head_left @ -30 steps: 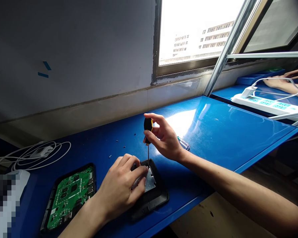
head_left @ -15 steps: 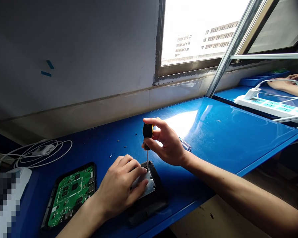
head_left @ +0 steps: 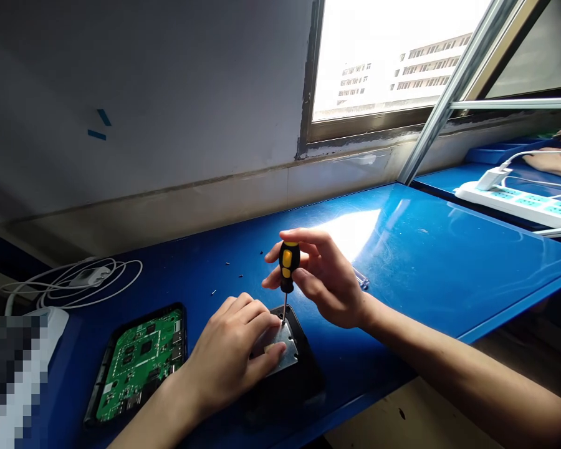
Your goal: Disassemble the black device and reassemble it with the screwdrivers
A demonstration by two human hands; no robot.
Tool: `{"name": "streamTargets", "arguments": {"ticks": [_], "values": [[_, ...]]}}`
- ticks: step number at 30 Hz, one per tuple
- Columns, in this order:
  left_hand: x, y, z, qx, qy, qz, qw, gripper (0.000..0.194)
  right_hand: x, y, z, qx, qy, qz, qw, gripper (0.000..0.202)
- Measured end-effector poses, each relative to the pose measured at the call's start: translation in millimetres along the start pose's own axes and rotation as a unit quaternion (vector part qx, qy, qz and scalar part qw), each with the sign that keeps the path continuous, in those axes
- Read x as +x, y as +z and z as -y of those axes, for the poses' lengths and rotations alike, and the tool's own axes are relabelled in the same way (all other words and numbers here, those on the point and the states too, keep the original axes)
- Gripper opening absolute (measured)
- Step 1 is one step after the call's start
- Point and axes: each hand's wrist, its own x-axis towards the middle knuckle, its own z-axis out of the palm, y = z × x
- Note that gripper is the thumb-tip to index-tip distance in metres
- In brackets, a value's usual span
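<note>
The grip of the right hand (head_left: pixel 330 277) pinches the screwdriver (head_left: pixel 288 268) by its black and yellow handle, with the index finger laid over the top. Its tip stands at the far edge of the metal plate (head_left: pixel 287 335) inside the black casing (head_left: pixel 305 371), on the tabletop (head_left: pixel 449 262). The left hand (head_left: pixel 234 343) rests on this plate; whether its grip pinches something, I cannot tell.

The right hand (head_left: pixel 331 282) holds a screwdriver (head_left: pixel 288 265), its tip at the metal plate (head_left: pixel 287 357) beneath the left hand (head_left: pixel 234 342).
</note>
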Motion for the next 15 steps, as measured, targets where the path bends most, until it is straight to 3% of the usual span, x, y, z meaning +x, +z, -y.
{"name": "streamTargets", "arguments": {"ticks": [7,15], "values": [[0.5,-0.4,-0.1,-0.002,0.001,-0.005,1.000,0.009,2.7,-1.6,5.4,-0.015,-0.037,0.031,0.999,0.045],[0.9,0.9,1.8,0.002,0.032,-0.021,0.999,0.011,8.4,-3.1,3.2,-0.122,-0.077,-0.012,0.989,0.050]]}}
